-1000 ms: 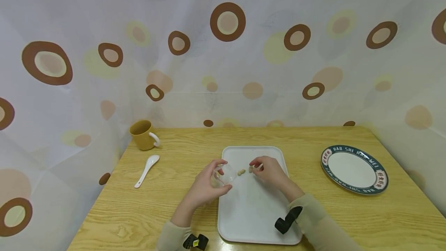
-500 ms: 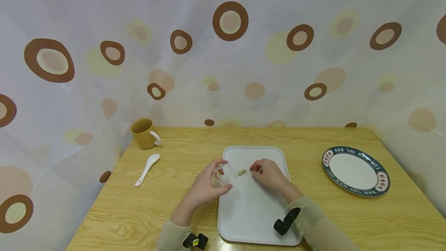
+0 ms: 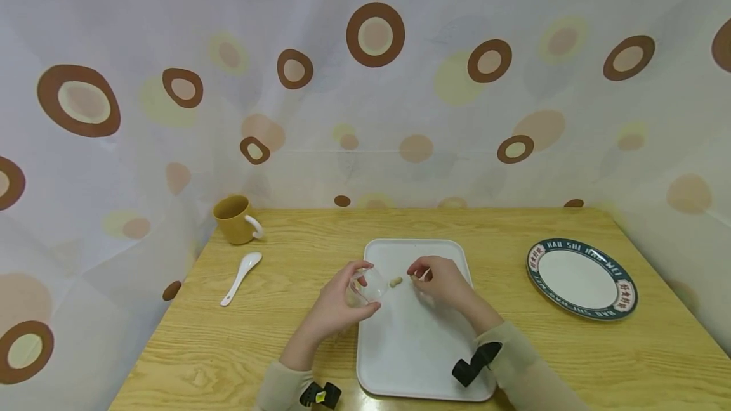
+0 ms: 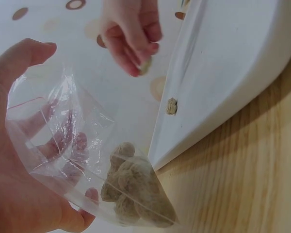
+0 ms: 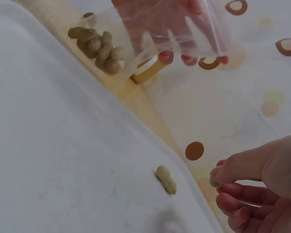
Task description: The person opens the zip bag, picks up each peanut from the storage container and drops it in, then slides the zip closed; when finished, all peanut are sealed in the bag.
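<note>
In the head view my left hand (image 3: 334, 309) holds a clear plastic bag (image 3: 370, 286) spread between thumb and fingers, above the tray's left edge. Several unshelled peanuts (image 4: 136, 187) sit gathered in the bag's lower corner in the left wrist view. My right hand (image 3: 444, 281) is over the far part of the white tray (image 3: 411, 354). Between its thumb and fingertips it pinches a peanut (image 5: 215, 183), mostly hidden by the fingers. Another peanut (image 5: 166, 180) lies on the tray between the two hands, apart from both.
A yellow mug (image 3: 234, 221) with a white handle stands at the back left, and a white spoon (image 3: 241, 278) lies in front of it. To the right is a plate (image 3: 579, 281) with a dark patterned rim. A dotted curtain (image 3: 422, 100) hangs behind the wooden table (image 3: 217, 354).
My right hand dips slightly toward me half a second ago, then comes back up with the peanut in its fingertips. The left hand and bag stay almost still; the loose peanut stays put.
</note>
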